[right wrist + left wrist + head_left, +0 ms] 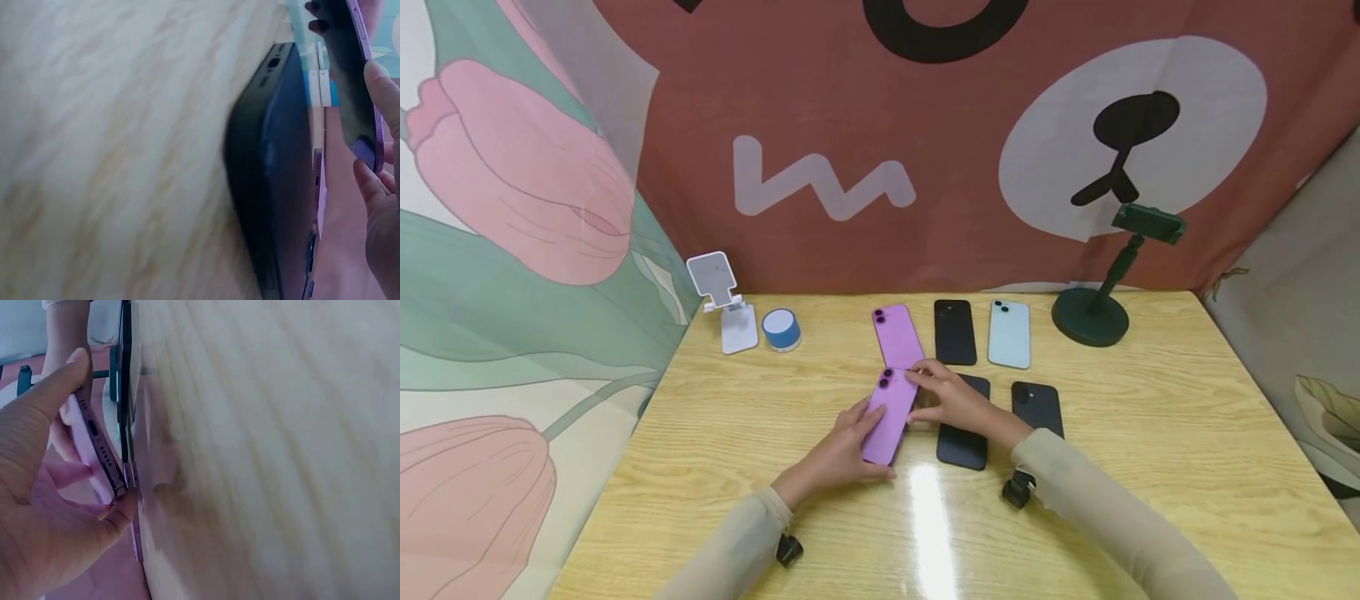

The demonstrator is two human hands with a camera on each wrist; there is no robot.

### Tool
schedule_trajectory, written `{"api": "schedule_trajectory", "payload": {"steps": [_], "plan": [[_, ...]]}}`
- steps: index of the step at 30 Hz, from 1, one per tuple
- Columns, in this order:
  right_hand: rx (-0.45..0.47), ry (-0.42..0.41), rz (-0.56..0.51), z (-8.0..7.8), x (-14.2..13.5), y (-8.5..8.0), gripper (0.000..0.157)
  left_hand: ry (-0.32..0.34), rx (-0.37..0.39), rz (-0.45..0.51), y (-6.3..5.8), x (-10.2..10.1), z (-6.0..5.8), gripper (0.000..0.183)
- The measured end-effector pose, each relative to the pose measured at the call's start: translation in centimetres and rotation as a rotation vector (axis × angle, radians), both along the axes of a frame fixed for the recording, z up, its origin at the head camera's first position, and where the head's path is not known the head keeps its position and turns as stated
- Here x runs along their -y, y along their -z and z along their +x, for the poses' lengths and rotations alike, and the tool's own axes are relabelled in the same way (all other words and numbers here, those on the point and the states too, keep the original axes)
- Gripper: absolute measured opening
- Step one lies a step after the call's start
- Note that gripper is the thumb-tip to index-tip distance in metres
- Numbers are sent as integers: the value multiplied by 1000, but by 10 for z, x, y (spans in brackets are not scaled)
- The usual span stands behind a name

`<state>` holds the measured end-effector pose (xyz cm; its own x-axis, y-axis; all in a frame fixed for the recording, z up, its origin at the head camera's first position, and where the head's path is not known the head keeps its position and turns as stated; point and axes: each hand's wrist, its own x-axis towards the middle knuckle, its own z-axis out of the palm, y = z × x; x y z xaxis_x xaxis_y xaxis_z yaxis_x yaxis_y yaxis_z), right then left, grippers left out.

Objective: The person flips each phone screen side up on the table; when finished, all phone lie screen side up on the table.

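Note:
Both hands hold a pink-purple smartphone (891, 423), tilted above the table, its camera side up in the head view. My left hand (841, 452) grips its left side and lower end. Fingers of my right hand (958, 406) pinch its upper right edge. In the left wrist view the phone's bottom edge (103, 447) with its port faces me; the right wrist view shows its dark screen side (350, 75). Just beyond lies a second pink-purple phone (897, 335). Beneath the right hand and wrist lies a dark phone (961, 447), partly covered.
Farther back lie a black phone (955, 333) and a pale blue phone (1009, 335). Another black phone (1037, 407) is partly behind the right forearm. A white stand (740, 329) and a blue-and-white cylinder (782, 330) stand back left, a green phone holder (1090, 317) back right.

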<state>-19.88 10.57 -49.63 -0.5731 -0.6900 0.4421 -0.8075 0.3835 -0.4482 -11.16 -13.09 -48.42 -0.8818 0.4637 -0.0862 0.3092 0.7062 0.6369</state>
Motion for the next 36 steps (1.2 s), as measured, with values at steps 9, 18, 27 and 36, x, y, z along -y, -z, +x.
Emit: {"api": "schedule_trajectory", "payload": {"steps": [9,18,27,36], "plan": [[4,-6,-83,-1,4,-3,65,14,35,46,2,-4,3,83],[132,-10,-204,0,8,-4,57,63,34,203,-2,-7,6,69],[113,-4,-194,1,13,-6,62,16,158,408,-4,-14,5,68],[171,46,-147,3,14,-8,71,-4,534,914,-7,-14,6,60]]}}
